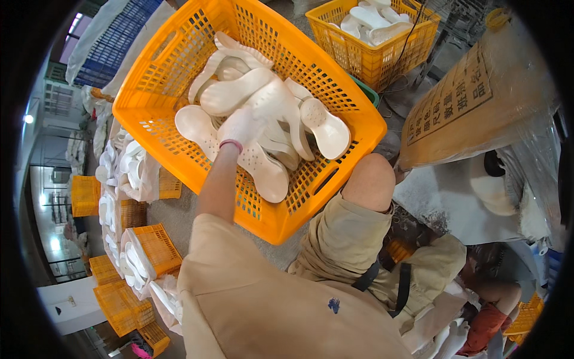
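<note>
A large orange plastic crate (353,107) with slotted walls sits tilted in front of me. Inside lies a loose heap of off-white shoe insoles (326,128), some dotted with small holes at one end. My left hand (238,125), in a white glove with a pink band at the wrist, reaches over the crate's near-left rim into the heap. Its fingers close on a white insole (269,96) in the middle, though glove and insole partly blend together. Beside the hand rests a perforated insole (266,176). My right hand is out of view.
A second orange crate (373,63) of insoles stands behind. To the right is a large brown printed sack (472,102) beside a whitish surface (460,203). More orange crates (122,305) and piled white pieces line the left. A seated person's red shorts (487,326) show at lower right.
</note>
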Demonstrator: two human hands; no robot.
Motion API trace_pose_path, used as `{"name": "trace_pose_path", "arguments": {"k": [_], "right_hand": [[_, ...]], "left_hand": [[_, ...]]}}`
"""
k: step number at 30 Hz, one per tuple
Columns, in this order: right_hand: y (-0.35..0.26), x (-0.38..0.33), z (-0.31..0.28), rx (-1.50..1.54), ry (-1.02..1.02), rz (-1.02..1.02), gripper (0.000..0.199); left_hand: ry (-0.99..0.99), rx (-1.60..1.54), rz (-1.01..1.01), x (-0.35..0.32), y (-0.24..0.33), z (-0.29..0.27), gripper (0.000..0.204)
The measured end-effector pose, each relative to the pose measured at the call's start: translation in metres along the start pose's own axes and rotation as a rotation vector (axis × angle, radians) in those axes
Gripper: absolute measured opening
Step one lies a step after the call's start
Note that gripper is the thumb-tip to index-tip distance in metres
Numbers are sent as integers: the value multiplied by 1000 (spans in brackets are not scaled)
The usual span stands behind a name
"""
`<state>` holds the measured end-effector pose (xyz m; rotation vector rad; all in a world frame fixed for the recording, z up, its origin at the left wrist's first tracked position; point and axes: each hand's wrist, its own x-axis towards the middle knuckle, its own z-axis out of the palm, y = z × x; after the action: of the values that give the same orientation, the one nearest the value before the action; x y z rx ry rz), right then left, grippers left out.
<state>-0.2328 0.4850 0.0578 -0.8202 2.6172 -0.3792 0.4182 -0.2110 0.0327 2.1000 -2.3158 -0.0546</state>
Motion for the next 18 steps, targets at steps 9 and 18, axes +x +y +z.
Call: {"name": "trace_pose_path", "arguments": {"k": [9,18], "right_hand": [[-245,29,79,512,60,-218,43],[-492,-23,124,804,-633,-952,111]], "left_hand": [[-646,-1454,-382,-125,92,1,49],[-384,-1995,-183,-236,141,-101,49]]}}
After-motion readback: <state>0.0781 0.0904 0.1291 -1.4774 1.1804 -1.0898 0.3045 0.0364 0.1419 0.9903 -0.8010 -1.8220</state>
